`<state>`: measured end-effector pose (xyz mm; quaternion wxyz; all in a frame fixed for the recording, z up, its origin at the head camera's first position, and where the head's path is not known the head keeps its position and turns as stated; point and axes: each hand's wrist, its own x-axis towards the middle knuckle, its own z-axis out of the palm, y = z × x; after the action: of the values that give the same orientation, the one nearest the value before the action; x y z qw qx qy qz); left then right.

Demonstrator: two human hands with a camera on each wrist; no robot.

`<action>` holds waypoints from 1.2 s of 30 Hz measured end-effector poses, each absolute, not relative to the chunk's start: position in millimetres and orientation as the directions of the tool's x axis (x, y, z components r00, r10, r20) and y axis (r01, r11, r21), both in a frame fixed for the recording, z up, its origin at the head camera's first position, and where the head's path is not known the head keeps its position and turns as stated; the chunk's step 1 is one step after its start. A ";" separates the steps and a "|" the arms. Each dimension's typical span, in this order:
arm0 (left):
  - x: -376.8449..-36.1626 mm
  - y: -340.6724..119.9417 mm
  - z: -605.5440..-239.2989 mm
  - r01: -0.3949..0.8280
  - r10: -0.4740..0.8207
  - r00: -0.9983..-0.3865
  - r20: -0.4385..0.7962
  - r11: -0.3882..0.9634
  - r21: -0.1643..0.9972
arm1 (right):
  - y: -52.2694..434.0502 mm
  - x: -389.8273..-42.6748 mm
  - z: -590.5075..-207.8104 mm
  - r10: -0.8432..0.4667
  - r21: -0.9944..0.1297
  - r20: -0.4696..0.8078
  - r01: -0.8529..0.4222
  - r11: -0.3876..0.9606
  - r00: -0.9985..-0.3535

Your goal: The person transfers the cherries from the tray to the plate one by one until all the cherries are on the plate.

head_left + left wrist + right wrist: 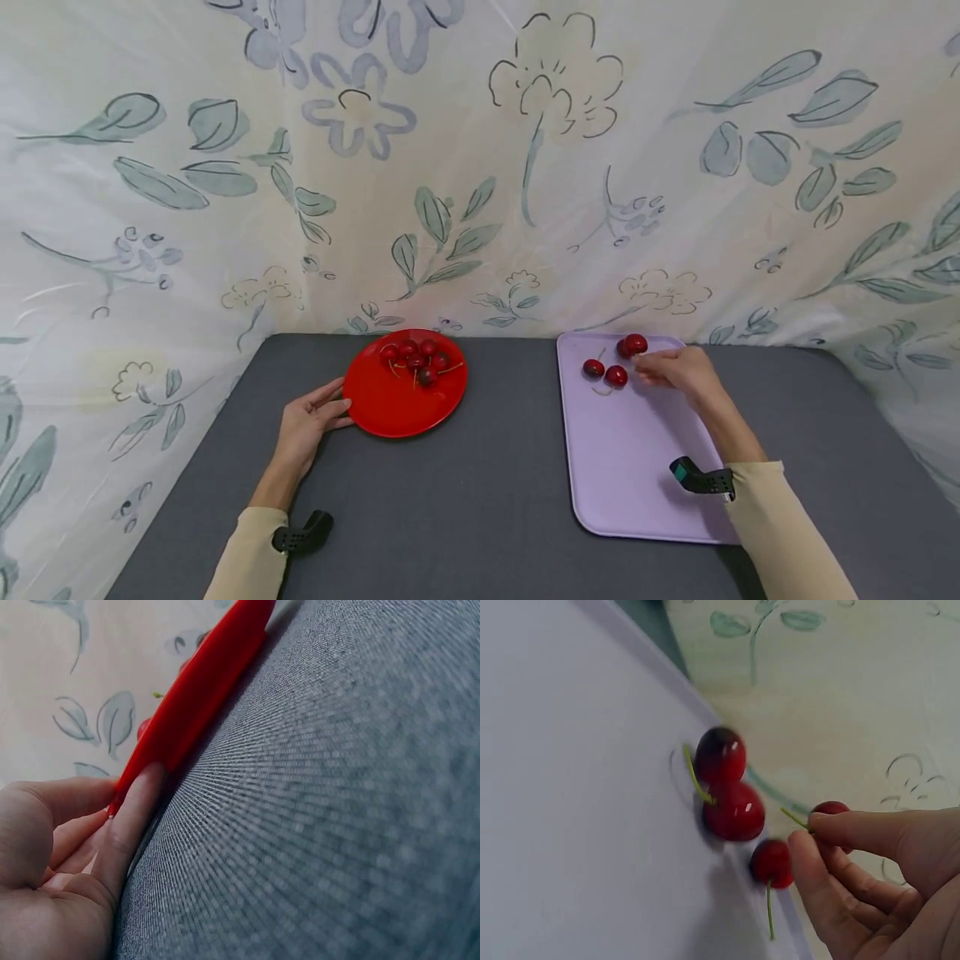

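Hanging behind everything, a flowered curtain point(465, 246) is meeting the back edge of the table point(480, 517), its creased, faintly shiny sheet showing grey-green leaves and mauve blooms. The table is wearing a dark grey, finely ribbed cloth, and a broad stretch of it is running between the plate and the tray and down to the bottom of the head view. On the right, the tray point(622, 467) is lying with its far edge close to the table's back edge; its raised lip is tracing a lilac rectangle with rounded corners, and its smooth floor is stretching toward the near side. Left of the middle, the round, glossy red plate point(397, 408) is also sitting by the back edge. The left hand point(311, 417) is pinching the plate's left rim, thumb and fingers pressing from opposite sides. The right hand point(678, 372) is working over the tray's far part, thumb and forefinger clamping a cherry point(829, 807) beside its stem. Three shiny, round tray cherries point(735, 814) are resting near the far edge, two of them overlapping in the right wrist view, while a cluster of plate cherries point(416, 361) is crowding the plate's far half. Thin green stems point(770, 911) are poking out at various angles.
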<state>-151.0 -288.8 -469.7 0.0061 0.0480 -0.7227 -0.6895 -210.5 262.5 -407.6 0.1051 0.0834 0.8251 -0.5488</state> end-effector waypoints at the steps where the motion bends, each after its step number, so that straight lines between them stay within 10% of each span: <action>1: -151.1 -288.7 -469.6 -0.059 -0.077 -0.995 -0.056 0.043 0.997 | 261.0 -209.9 -405.3 0.032 -0.892 -0.263 0.255 0.374 -0.964; 36: -150.1 -288.4 -470.7 -0.057 -0.065 -0.996 -0.055 0.029 0.998 | 115.4 -211.7 -405.7 -0.245 -0.974 -0.159 0.112 0.196 -0.956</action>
<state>-150.1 -288.4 -470.7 0.0027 0.0425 -0.7171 -0.6956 -211.7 115.4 -405.7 0.1411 -0.0436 0.7602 -0.6327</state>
